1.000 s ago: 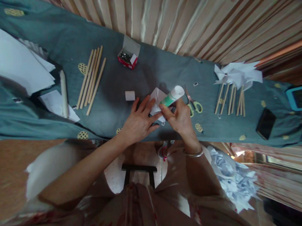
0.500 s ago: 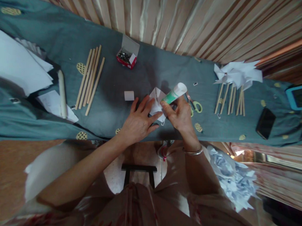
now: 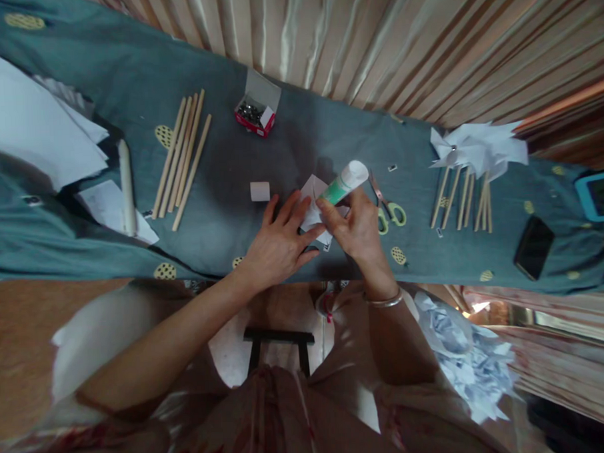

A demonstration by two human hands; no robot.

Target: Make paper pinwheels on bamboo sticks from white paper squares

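Note:
My right hand [image 3: 358,224] is closed around a green and white glue stick [image 3: 346,183], tilted with its lower end down at a small piece of white paper [image 3: 311,188]. Fingers spread, my left hand [image 3: 277,241] lies over the left side of that paper and presses it to the cloth. Parts of the paper are hidden under both hands. A white glue cap [image 3: 260,191] stands just left of it. Close by on the right, scissors [image 3: 390,212] with light green handles lie partly behind my right hand.
Wooden sticks [image 3: 183,161] and a white rod [image 3: 127,187] lie left, beside white sheets [image 3: 24,125]. A red box of metal pins [image 3: 255,118] stands at the back. Paper pinwheels [image 3: 476,149] and a black phone [image 3: 534,248] lie right. Crumpled paper [image 3: 472,359] fills a bag below.
The glue stick has shifted slightly left and up over the paper with my right hand. My left hand stays in place on the paper.

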